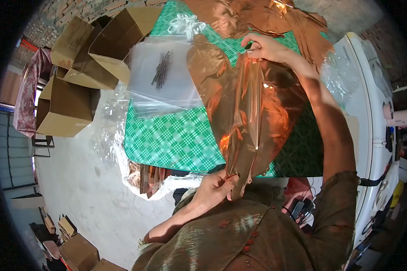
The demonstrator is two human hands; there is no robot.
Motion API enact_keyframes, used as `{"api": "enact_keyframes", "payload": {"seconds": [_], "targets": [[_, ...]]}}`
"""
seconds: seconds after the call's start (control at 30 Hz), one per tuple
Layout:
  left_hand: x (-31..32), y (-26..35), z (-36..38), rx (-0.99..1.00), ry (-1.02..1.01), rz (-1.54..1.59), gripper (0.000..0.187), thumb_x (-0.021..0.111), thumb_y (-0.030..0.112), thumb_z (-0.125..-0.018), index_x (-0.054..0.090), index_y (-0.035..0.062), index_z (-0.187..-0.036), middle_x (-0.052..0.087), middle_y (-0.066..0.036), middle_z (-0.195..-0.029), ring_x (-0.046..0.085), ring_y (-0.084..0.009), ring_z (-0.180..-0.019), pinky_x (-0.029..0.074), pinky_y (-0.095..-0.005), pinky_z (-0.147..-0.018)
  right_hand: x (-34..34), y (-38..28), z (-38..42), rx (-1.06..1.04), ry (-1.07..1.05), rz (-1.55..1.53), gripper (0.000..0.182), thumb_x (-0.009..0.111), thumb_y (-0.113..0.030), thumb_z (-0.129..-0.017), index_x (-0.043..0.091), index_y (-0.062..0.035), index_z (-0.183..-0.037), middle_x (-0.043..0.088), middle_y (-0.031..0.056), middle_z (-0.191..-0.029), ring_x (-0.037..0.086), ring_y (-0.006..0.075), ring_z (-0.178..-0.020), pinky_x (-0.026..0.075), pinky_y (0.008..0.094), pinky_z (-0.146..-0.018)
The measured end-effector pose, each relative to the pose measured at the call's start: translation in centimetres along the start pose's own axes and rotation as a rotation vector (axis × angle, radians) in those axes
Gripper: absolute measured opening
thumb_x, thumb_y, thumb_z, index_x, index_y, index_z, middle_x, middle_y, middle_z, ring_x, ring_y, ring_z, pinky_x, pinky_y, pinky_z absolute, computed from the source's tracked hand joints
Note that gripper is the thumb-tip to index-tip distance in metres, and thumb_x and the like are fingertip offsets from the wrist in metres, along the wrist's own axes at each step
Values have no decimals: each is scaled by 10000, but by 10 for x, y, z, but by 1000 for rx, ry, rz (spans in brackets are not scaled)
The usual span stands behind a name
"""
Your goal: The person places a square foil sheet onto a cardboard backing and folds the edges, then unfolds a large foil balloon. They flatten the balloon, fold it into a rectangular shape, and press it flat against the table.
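Note:
A flat, shiny copper-coloured foil balloon point(244, 113) stretches between my two hands, gathered into lengthwise folds along its middle. My right hand point(261, 49) pinches its far end with thumb and fingertips. Close to my body, my left hand point(218, 186) grips the near end at the table's front edge. The foil has a rounded lobe at the upper left and a wide flap at the right. Beneath it lies the table's green checked cover point(172, 135). Left of the foil rests a stack of clear plastic bags point(144, 67), with a bunch of thin dark sticks point(163, 70) on top.
More copper foil point(257, 18) is heaped at the table's far side, near a white ribbon bundle point(185, 25). Open cardboard boxes point(68, 106) stand at the left. A plastic bag of folded foil point(151, 178) sits below the front edge. A white appliance point(364, 113) is at the right.

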State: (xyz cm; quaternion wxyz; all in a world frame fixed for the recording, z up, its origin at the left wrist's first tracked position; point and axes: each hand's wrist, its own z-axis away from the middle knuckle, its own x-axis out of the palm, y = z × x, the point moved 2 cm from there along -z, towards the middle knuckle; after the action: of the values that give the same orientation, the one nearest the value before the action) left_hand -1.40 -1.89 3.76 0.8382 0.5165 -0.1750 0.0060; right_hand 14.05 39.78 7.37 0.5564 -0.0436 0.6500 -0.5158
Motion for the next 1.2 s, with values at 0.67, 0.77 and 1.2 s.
{"api": "enact_keyframes", "payload": {"seconds": [0.67,0.77,1.2], "targets": [[-3,-9,5,2,79,-78,331,606,317,-1091,679,20,-964,587,23,-655,547,-39,-517,395,-222,-457,-48,-49,40,68,-77,332,245,704,-260,-950,674,-20,-910,611,14,-701,556,92,-631,425,291,-575],[0,-12,5,26,66,-70,337,595,301,-1095,698,8,-965,617,5,-684,581,-52,-546,421,-233,-485,-39,-45,37,40,1,427,220,687,-240,-928,689,-20,-938,652,70,-748,613,178,-696,468,347,-639],[-4,-15,0,-80,54,-47,306,592,213,-1095,694,-21,-927,641,-8,-736,639,-74,-641,496,-262,-586,20,-3,-4,-180,287,330,159,671,-196,-966,619,-60,-1029,641,94,-807,629,254,-739,508,404,-699]]}}
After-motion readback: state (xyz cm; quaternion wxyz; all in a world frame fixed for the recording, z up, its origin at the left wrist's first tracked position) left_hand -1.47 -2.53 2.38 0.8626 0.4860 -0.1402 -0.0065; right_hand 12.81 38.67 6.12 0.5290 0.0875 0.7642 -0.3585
